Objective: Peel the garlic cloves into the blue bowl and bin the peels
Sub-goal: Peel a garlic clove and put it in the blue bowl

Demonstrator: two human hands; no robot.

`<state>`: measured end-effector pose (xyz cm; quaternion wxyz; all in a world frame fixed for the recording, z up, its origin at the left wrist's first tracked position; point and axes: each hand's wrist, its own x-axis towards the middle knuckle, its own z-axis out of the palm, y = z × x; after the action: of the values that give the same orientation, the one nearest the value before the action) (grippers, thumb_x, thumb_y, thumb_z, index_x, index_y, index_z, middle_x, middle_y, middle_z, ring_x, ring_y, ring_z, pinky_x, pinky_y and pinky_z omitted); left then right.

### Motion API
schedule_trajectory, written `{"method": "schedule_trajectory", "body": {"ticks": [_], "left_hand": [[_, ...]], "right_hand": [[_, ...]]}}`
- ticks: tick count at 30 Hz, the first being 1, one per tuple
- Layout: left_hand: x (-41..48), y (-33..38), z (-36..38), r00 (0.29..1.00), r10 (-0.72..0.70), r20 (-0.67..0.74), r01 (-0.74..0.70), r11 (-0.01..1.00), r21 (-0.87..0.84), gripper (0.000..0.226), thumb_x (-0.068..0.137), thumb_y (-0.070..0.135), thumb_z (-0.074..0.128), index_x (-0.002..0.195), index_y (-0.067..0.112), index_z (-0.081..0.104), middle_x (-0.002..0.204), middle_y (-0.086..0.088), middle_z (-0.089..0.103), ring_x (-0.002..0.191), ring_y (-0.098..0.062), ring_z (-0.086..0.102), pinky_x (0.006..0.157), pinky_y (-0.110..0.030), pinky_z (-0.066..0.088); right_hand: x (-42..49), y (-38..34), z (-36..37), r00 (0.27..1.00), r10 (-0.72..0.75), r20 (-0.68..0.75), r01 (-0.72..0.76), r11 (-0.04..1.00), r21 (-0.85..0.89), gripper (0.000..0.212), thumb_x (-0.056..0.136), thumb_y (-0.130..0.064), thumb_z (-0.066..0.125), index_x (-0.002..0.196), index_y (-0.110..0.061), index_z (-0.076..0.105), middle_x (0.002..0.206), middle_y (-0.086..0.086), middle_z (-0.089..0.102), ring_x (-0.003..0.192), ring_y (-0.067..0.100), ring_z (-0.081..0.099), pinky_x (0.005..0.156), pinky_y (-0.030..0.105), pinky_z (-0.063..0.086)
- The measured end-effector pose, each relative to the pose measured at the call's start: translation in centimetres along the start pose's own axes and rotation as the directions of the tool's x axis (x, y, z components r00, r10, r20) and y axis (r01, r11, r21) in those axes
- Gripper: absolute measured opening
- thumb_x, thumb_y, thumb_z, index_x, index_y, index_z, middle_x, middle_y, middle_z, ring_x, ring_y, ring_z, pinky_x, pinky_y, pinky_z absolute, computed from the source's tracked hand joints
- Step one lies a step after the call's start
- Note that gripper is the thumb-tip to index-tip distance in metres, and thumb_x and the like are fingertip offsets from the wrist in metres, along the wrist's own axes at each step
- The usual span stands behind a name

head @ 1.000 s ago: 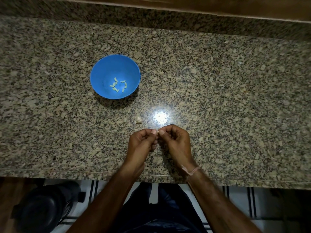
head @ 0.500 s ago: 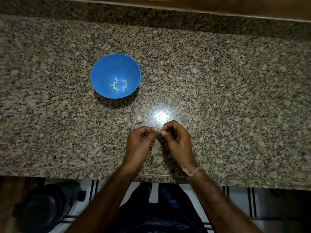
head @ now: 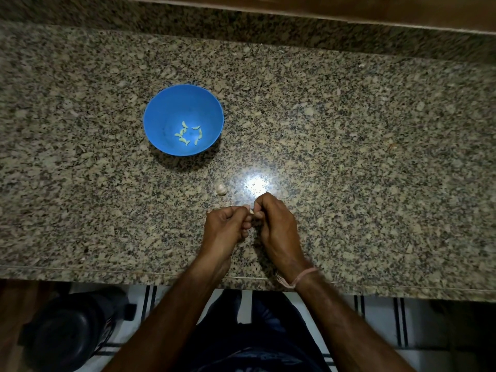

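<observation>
A blue bowl (head: 166, 103) stands on the granite counter, left of centre, with several peeled garlic cloves (head: 188, 133) at its bottom. Near the counter's front edge my left hand (head: 226, 226) and my right hand (head: 273, 224) meet fingertip to fingertip. Both pinch one small pale garlic clove (head: 251, 211), mostly hidden between the fingers. A small lump of unpeeled garlic (head: 220, 189) lies on the counter just beyond my hands, between them and the bowl.
A speckled granite counter (head: 375, 170) runs the full width, with a raised granite back edge (head: 268, 25) and a bright light glare (head: 256, 183). Below the front edge at lower left sits a dark round bin (head: 67, 334) on the floor.
Both hands have shifted slightly and kept pinching the clove, the right hand's knuckles now raised a little higher. The bowl and the loose garlic have not moved.
</observation>
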<state>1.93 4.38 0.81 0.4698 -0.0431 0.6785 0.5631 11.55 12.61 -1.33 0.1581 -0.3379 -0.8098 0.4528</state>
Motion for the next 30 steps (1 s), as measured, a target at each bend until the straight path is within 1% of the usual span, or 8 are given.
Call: {"method": "schedule_trajectory", "body": {"ticks": [6,11,17,21,23,25,27,30], "left_hand": [[0.4,-0.1,-0.6,0.997,-0.015,0.075,0.013,0.999,0.032,0.031,0.099,0.028,0.069,0.095,-0.001,0.075,0.075,-0.007,0.067,0.067,-0.016,0.056,0.064,-0.029,0.046],[0.7,0.0,-0.5,0.992,-0.109,0.07,0.113,0.992,-0.059,0.019,0.097,0.02,0.069,0.092,0.003,0.074,0.073,-0.005,0.069,0.065,-0.012,0.06,0.062,-0.025,0.05],[0.5,-0.1,0.3,0.987,-0.16,-0.003,0.157,0.968,-0.198,0.016,0.098,0.015,0.068,0.088,0.003,0.072,0.072,-0.006,0.067,0.061,-0.01,0.06,0.059,-0.021,0.051],[0.6,-0.2,-0.2,0.996,-0.025,-0.083,0.019,0.997,-0.072,0.018,0.098,0.02,0.069,0.09,0.004,0.074,0.073,-0.004,0.068,0.064,-0.01,0.059,0.062,-0.023,0.05],[0.3,-0.1,-0.2,0.993,0.058,-0.102,-0.057,0.998,0.014,0.017,0.099,0.021,0.069,0.093,0.006,0.075,0.073,-0.003,0.069,0.065,-0.008,0.059,0.061,-0.022,0.049],[0.0,-0.1,-0.1,0.987,0.121,-0.103,-0.113,0.99,0.082,0.018,0.099,0.024,0.069,0.092,0.009,0.076,0.075,-0.003,0.073,0.067,-0.009,0.064,0.065,-0.023,0.05],[-0.1,0.1,-0.1,0.985,0.151,-0.089,-0.14,0.983,0.117,0.02,0.099,0.025,0.068,0.09,0.01,0.078,0.079,-0.005,0.076,0.073,-0.012,0.069,0.071,-0.026,0.052],[-0.4,0.3,0.1,0.98,0.18,-0.086,-0.165,0.973,0.162,0.022,0.099,0.027,0.068,0.087,0.011,0.079,0.075,-0.001,0.075,0.071,-0.008,0.069,0.071,-0.025,0.051]], "right_hand": [[0.2,0.1,-0.3,1.0,0.008,-0.025,-0.008,1.0,-0.021,0.04,0.083,0.016,0.046,0.089,-0.023,0.046,0.079,-0.007,0.047,0.077,0.018,0.043,0.062,0.034,0.034],[0.3,-0.4,-0.4,0.999,-0.002,-0.032,0.001,0.999,-0.054,0.038,0.085,0.015,0.046,0.09,-0.023,0.046,0.08,-0.01,0.045,0.078,0.014,0.041,0.063,0.028,0.031],[-0.2,-0.1,-0.3,0.999,-0.048,0.004,0.048,0.992,-0.118,0.037,0.075,0.015,0.05,0.09,-0.019,0.049,0.083,-0.006,0.047,0.08,0.018,0.042,0.064,0.033,0.034],[-0.4,0.8,-0.2,0.999,-0.033,-0.034,0.03,0.995,-0.1,0.023,0.095,0.006,0.053,0.091,-0.016,0.055,0.087,-0.004,0.053,0.083,0.019,0.05,0.069,0.042,0.045],[-0.4,0.9,-0.5,0.998,-0.017,-0.063,0.016,1.0,-0.018,0.013,0.102,-0.003,0.057,0.101,-0.014,0.064,0.097,-0.004,0.061,0.093,0.016,0.059,0.077,0.038,0.052],[-0.2,0.4,-0.7,0.999,-0.004,-0.053,0.008,0.998,0.065,0.012,0.102,-0.007,0.062,0.111,-0.012,0.068,0.104,-0.004,0.065,0.098,0.01,0.064,0.082,0.031,0.056],[0.0,-0.3,-0.8,0.999,-0.013,-0.038,0.017,0.995,0.1,0.011,0.099,-0.004,0.067,0.107,-0.012,0.069,0.099,-0.004,0.066,0.092,0.008,0.064,0.078,0.024,0.054],[0.3,-0.8,-0.8,0.997,-0.018,-0.071,0.027,0.992,0.123,0.01,0.097,-0.002,0.067,0.093,-0.011,0.067,0.089,-0.003,0.065,0.084,0.013,0.063,0.07,0.03,0.052]]}}
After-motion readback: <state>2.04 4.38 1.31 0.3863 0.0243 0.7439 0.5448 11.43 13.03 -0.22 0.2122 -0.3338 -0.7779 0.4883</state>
